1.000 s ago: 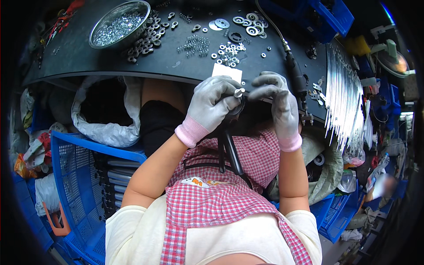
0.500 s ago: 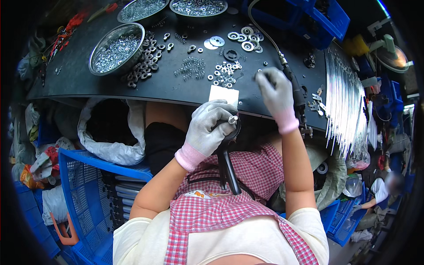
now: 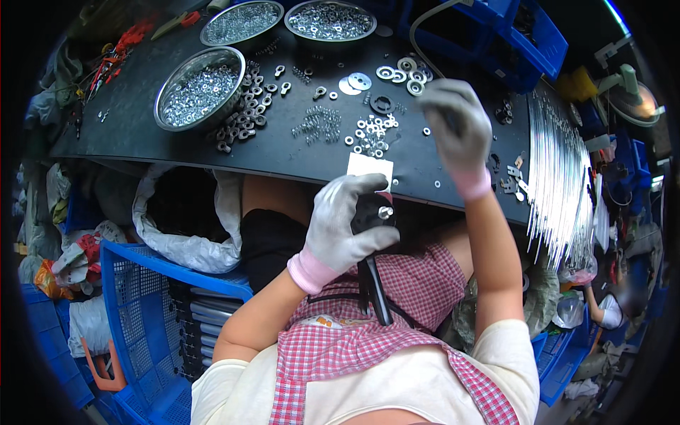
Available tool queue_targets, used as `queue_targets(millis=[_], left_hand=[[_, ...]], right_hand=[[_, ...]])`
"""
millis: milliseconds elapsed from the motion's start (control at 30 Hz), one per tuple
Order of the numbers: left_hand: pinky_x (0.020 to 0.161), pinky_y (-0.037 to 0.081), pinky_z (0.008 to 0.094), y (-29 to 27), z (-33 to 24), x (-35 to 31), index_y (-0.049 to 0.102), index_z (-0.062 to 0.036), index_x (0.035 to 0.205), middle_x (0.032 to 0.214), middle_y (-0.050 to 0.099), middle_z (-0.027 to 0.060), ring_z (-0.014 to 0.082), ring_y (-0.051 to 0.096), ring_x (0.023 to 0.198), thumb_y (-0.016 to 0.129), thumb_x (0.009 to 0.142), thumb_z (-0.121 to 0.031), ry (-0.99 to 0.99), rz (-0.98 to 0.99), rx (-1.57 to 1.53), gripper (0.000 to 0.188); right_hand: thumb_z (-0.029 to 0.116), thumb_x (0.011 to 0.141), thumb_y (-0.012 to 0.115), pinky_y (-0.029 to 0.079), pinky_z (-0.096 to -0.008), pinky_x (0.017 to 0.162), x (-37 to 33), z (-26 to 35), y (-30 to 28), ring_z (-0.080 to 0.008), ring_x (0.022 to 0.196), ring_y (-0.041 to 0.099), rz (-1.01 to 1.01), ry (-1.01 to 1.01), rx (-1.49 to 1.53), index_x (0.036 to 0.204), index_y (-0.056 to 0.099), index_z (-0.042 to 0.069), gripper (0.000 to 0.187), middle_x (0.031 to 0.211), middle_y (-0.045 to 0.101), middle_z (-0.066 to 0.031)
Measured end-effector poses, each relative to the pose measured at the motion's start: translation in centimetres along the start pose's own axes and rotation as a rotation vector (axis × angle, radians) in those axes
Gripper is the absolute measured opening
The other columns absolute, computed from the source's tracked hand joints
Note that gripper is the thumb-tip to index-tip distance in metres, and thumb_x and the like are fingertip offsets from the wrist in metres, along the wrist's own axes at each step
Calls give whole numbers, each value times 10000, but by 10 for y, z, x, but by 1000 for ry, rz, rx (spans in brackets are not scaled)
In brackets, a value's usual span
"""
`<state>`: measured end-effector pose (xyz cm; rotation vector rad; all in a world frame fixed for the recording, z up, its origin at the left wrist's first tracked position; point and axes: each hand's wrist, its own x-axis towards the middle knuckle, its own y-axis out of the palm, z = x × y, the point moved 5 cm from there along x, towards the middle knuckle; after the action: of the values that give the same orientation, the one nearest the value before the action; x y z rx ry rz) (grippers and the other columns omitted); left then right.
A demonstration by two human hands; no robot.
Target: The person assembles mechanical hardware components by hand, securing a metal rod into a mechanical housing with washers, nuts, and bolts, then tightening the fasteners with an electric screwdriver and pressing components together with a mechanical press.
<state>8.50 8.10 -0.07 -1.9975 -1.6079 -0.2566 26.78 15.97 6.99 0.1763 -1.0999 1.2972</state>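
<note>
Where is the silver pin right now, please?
In the head view, the silver pin is just right of centre, within the open curve of the left hand, below the white square.

Black table (image 3: 283, 152) with metal bowls (image 3: 185, 71), springs (image 3: 319, 125), washers (image 3: 415, 88), thin rods (image 3: 556, 163).

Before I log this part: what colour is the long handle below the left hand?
The long handle is black; it shows best in the head view.

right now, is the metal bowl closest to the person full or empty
Partly full: small metal parts lie in the bowl, bare wall showing above them.
</note>
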Motion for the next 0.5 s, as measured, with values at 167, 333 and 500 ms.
queue_targets(millis=[167, 333, 500], left_hand=[[923, 449, 347, 15, 9, -12, 425, -9, 1322, 1175, 566, 137, 233, 564, 1083, 802, 669, -511, -252, -7, -717, 906], [879, 460, 340, 14, 13, -7, 546, -12, 1202, 1144, 593, 123, 230, 585, 1040, 800, 736, -337, -239, -29, -627, 622], [902, 461, 338, 10, 4, 11, 598, -17, 1018, 1022, 657, 76, 196, 622, 960, 674, 765, -24, -10, 169, -371, 264]], right_hand=[[119, 599, 736, 530, -330, 701, -68, 82, -1, -182, 786, 638, 265, -426, -197, 909, 703, 113, 312, 923, 621, -25], [153, 584, 766, 514, -331, 711, -52, 80, -5, -195, 801, 640, 416, -469, -106, 901, 693, 128, 326, 914, 625, -9], [325, 858, 604, 470, -329, 673, 3, 19, 11, -192, 735, 620, 687, -98, 955, 830, 696, 49, 292, 822, 671, -92]])
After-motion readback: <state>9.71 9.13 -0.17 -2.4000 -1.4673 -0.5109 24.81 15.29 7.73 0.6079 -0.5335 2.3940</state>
